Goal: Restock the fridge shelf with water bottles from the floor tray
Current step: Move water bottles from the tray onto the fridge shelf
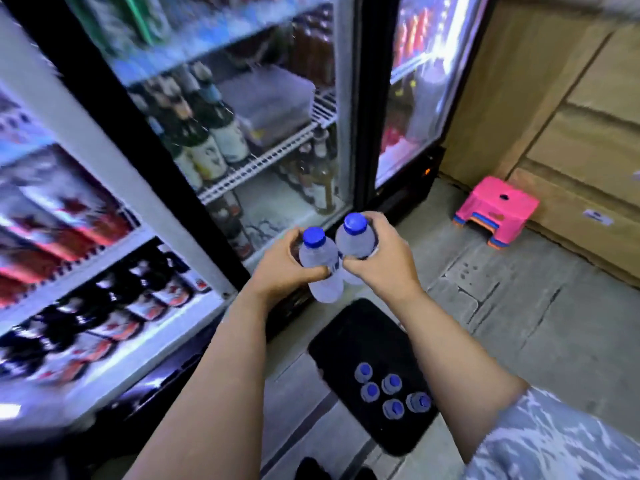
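Observation:
My left hand (284, 266) grips a clear water bottle (320, 263) with a blue cap. My right hand (381, 254) holds a second blue-capped bottle (356, 239), and the two bottles touch side by side in front of the fridge's bottom sill. Below my arms a black tray (346, 334) lies on the floor with several more blue-capped bottles (391, 393) standing at its near end. The fridge's white wire shelf (263, 162) carries green glass bottles on its left part, and a grey flat pack lies on its right part. The view is motion-blurred.
The open fridge door (86, 188) swings out at the left, its racks full of cans and bottles. A second glass-door fridge (412, 109) stands to the right. A pink stool (498, 209) and stacked cardboard boxes (571, 116) fill the right side of the tiled floor.

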The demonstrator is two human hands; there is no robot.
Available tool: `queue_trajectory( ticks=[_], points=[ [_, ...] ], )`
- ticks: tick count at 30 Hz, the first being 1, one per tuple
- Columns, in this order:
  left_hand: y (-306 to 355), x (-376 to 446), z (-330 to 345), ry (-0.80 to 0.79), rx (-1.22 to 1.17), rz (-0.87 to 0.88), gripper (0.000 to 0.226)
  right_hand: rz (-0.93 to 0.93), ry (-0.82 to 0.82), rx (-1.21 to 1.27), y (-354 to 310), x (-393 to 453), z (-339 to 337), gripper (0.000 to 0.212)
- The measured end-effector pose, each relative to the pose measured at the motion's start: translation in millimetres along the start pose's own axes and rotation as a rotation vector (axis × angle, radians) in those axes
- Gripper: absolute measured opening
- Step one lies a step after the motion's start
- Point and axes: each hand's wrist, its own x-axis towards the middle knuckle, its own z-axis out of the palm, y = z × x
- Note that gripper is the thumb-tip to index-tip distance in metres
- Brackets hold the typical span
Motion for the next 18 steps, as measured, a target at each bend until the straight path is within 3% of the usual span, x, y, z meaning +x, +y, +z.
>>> queue_trajectory(
  ticks=[8, 18],
  points=[
    [98, -75, -117, 0.265, -0.169, 0.126, 0.059, -0.305, -0.096, 0.111, -163, 5, 9, 0.057],
    [159, -164, -233, 0.66, -0.097, 0.26, 0.054, -0.602, -0.245, 0.241, -314, -7, 63, 0.057]
  ],
)
